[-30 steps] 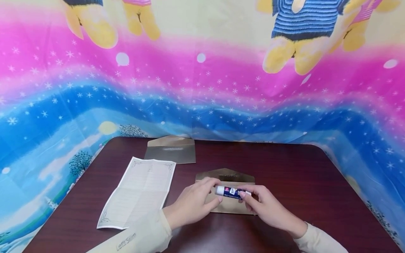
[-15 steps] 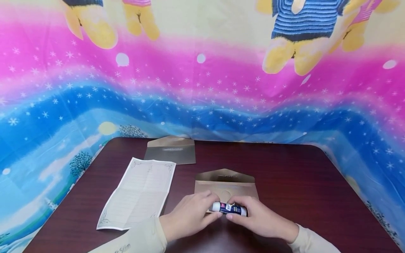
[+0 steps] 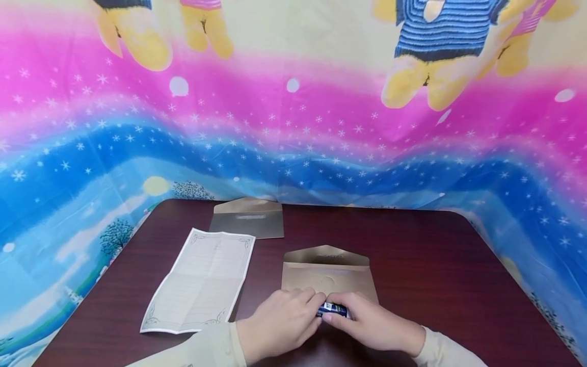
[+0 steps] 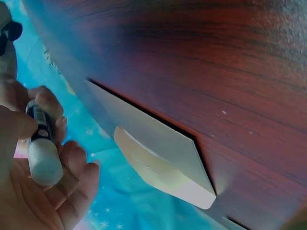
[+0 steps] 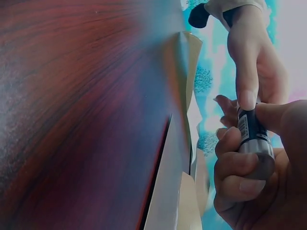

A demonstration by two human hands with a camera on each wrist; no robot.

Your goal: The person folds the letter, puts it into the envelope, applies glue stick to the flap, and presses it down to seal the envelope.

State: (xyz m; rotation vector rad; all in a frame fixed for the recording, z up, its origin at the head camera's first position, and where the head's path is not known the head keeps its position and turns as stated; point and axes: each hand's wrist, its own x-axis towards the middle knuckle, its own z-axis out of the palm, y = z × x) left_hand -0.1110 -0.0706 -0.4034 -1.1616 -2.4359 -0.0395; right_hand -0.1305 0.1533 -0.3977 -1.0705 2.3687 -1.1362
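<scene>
A dark blue glue stick [image 3: 335, 309] with pale ends lies sideways between both hands. My left hand [image 3: 281, 323] grips one end, its fingers covering that end in the head view. In the left wrist view the white end of the glue stick [image 4: 45, 160] points toward the left palm. My right hand [image 3: 376, 323] grips the other end, with the fingers curled under it and the thumb on the barrel. In the right wrist view, the grey end of the glue stick [image 5: 259, 155] shows. Just beyond the hands lies a gold-brown envelope [image 3: 327, 278], its pointed flap raised, its lower edge partly hidden.
A creased, bordered letter sheet [image 3: 202, 280] lies left of the hands on the dark red table [image 3: 422, 255]. A second brown envelope [image 3: 247, 224] with its flap up lies at the back edge. A printed cloth [image 3: 293, 127] hangs behind the table.
Both hands have come down toward the table's near side with the glue stick. My left hand has closed over its white end, which showed before. The envelope and sheet stay put.
</scene>
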